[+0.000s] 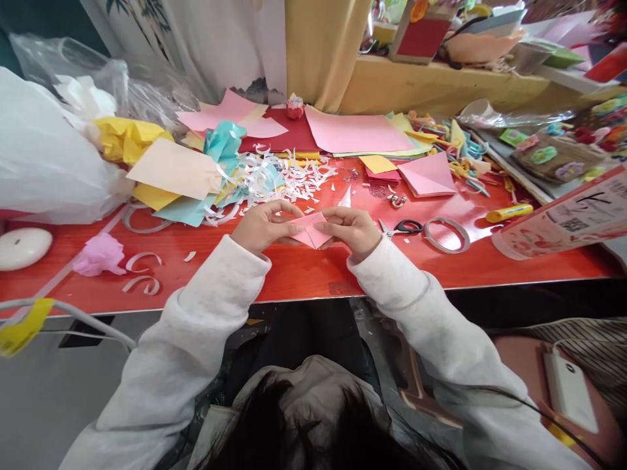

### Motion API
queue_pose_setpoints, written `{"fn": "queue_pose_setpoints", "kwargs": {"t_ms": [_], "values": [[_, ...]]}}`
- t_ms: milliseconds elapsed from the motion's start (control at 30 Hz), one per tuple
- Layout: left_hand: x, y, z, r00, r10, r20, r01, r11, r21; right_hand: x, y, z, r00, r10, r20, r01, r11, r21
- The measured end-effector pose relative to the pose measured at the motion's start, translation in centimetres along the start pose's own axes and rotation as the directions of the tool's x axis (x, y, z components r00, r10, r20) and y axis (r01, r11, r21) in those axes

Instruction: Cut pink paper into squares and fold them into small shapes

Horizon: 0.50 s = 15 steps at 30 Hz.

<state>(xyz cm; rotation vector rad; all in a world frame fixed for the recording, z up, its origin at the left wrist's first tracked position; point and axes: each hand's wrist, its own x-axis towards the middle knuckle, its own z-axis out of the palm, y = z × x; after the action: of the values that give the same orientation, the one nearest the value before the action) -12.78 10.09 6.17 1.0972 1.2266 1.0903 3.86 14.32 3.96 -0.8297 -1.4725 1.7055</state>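
Observation:
Between my two hands is a small folded piece of pink paper, with crease lines running across its face. My left hand pinches its left side with the thumb on top. On the right side, my right hand grips it the same way, thumb over the paper. The fingers underneath are partly hidden. The paper is held above the front part of the red table. Just right of my right hand lie scissors with black handles, and beside them a roll of tape.
Curled white paper strips are heaped behind my hands. Pink sheets and a folded pink square lie farther back. A tall printed cup leans at right. Left are a white plastic bag and crumpled pink paper.

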Motion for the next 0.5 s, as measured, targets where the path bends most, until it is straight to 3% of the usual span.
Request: {"fn": "queue_pose_setpoints", "kwargs": {"t_ms": [233, 500], "values": [[-0.33, 0.22, 0.14, 0.996, -0.087, -0.031, 0.085, 0.996, -0.04, 0.01, 0.12, -0.56, 0.997, 0.039, 0.073, -0.045, 0.996, 0.08], [-0.49, 0.17, 0.16, 0.996, -0.083, 0.016, 0.085, 0.991, -0.108, 0.12, 0.14, -1.02, 0.99, 0.097, 0.101, -0.115, 0.973, 0.202]]}}
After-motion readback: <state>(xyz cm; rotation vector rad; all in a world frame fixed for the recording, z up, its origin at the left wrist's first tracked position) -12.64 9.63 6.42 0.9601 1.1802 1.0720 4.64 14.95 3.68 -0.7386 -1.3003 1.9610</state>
